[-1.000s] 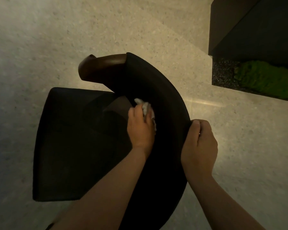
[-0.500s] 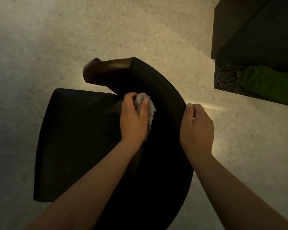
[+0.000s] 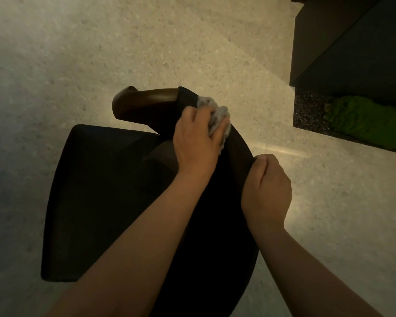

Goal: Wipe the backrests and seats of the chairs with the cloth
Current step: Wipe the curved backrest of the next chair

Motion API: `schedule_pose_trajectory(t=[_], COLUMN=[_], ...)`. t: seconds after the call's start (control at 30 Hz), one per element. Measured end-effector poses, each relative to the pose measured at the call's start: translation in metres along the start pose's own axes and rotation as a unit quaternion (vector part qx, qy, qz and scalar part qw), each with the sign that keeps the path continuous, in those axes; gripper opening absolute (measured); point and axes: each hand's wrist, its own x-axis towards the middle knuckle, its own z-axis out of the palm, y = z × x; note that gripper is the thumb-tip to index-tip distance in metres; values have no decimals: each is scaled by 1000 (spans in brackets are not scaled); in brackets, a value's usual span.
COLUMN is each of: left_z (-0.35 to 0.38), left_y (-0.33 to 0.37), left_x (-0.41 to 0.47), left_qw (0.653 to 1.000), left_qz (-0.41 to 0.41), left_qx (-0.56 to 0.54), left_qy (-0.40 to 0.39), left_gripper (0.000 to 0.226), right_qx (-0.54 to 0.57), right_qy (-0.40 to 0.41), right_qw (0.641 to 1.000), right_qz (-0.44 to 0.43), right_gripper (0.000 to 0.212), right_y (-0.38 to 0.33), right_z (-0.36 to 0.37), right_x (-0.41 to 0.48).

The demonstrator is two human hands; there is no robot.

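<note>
I look straight down on a dark chair with a black seat (image 3: 96,202) and a curved black backrest (image 3: 236,154) that ends in a brown wooden armrest (image 3: 146,101). My left hand (image 3: 197,143) grips a crumpled grey cloth (image 3: 215,115) and presses it on the far upper end of the backrest, next to the wood. My right hand (image 3: 265,188) curls over the outer edge of the backrest further down, its fingers hidden behind the rim.
Pale speckled stone floor (image 3: 101,53) surrounds the chair. A dark cabinet or block (image 3: 352,42) stands at the upper right, with a strip of green moss (image 3: 364,120) and dark gravel (image 3: 306,110) at its base.
My left hand has slid the cloth up along the backrest from its inner middle to the top end by the armrest. My right hand still holds the outer edge.
</note>
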Motion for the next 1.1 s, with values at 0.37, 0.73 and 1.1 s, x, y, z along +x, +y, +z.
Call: schedule_pose_trajectory(t=[0.37,0.73,1.1], left_z=[-16,22,42], left_y=[-25,3,-32], left_x=[-17,-11,-30], left_qw=[977,995,973], left_qz=[-193,-82,-176], left_qx=[-85,-38,-126], left_qy=[20,50,80], left_gripper=[29,47,47], right_qx=[-16,-12,6], right_qy=[-3,0,-3], right_qw=[1000,1000,999], right_qz=[-8,-22,-31], right_gripper=[29,31,32], right_y=[0,2,2], right_z=[2,3,1], right_x=[0,0,-1])
